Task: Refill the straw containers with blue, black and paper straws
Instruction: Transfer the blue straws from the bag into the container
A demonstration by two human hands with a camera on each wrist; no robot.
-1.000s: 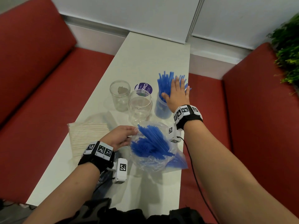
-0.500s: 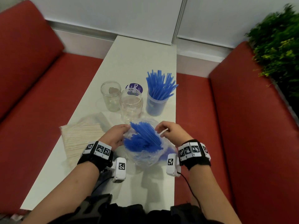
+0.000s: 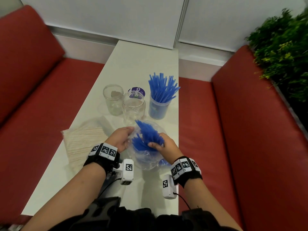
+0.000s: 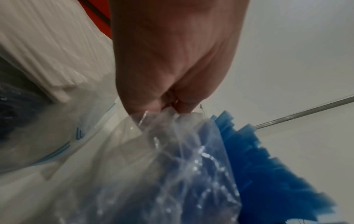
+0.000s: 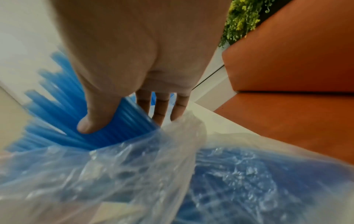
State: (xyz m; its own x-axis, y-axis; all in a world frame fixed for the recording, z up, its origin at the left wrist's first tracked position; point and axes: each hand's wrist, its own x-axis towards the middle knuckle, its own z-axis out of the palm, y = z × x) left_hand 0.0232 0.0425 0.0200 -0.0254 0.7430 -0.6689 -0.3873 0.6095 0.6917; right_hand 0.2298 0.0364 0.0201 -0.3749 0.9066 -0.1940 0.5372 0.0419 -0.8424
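A clear plastic bag (image 3: pixel 148 160) (image 5: pixel 134 174) of blue straws (image 3: pixel 146 135) (image 5: pixel 63 115) lies on the white table (image 3: pixel 143 60) in front of me. My left hand (image 3: pixel 120 139) (image 4: pixel 172 60) pinches the bag's rim (image 4: pixel 166 119) on its left side. My right hand (image 3: pixel 164 145) (image 5: pixel 134 60) grips a bundle of the blue straws at the bag's mouth, thumb on top and fingers underneath. Behind stand a cup full of blue straws (image 3: pixel 159 99) and two empty clear glass jars (image 3: pixel 113 100) (image 3: pixel 133 107). A pack of paper straws (image 3: pixel 83 140) lies to the left.
A round purple lid (image 3: pixel 136 91) lies behind the jars. Red bench seats (image 3: pixel 41 100) (image 3: pixel 250 130) flank the narrow table. A green plant (image 3: pixel 283 52) stands at the far right. A white wall closes off the table's far end.
My right hand left the top of the filled cup, came back to the bag and took hold of a bundle of blue straws. The left hand kept its hold on the bag.
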